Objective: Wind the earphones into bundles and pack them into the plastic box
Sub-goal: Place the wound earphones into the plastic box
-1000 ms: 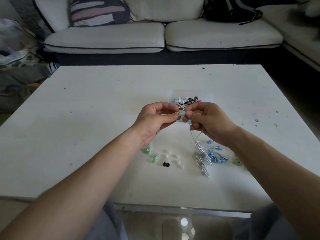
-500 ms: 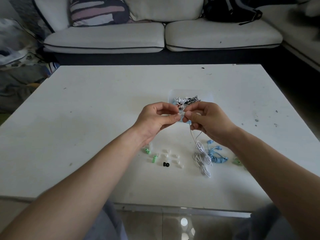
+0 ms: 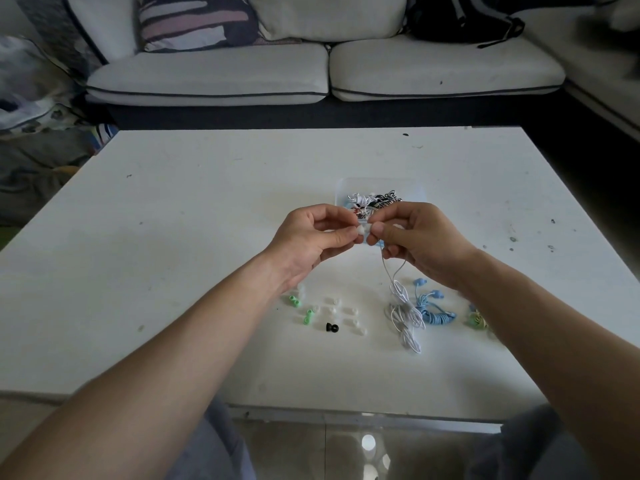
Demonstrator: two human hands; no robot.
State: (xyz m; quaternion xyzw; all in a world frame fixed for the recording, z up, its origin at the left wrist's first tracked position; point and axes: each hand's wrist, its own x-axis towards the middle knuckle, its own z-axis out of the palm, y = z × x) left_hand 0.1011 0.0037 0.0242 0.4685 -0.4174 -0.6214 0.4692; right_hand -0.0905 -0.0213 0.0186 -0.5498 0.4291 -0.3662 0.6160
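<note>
Our left hand (image 3: 311, 237) pinches a small white piece (image 3: 360, 231) between thumb and forefinger. Our right hand (image 3: 419, 240) pinches the top end of the white earphones (image 3: 405, 313) just beside it. The 2 sets of fingertips nearly touch, raised above the table (image 3: 207, 237). We cannot tell whether the white piece is an ear tip or the bud itself.

From the right hand the thin cable hangs in a loose loop down to an unwound heap on the table. The plastic box (image 3: 412, 188) sits just behind our hands and already holds black and white bundles.

The first risk, as we judge it, is the small piece. If either pinch slackens, it falls among the loose ear tips (image 3: 350, 310) scattered below our left wrist. A white piece there would be hard to pick out against the white table.

The second risk is the heap. It lies against the blue earphones (image 3: 436, 317), which are coiled right beside it. If we start winding or lift sharply, the white cable may drag the blue set along or snag in it. A hard pull could also tighten whatever crossings sit inside the heap, giving us a knot rather than a clean coil.

Lastly, our right forearm hangs low over the things near the table's right side, so a careless sweep could scatter them. A loosely wound bundle may spring open once dropped in the box.
</note>
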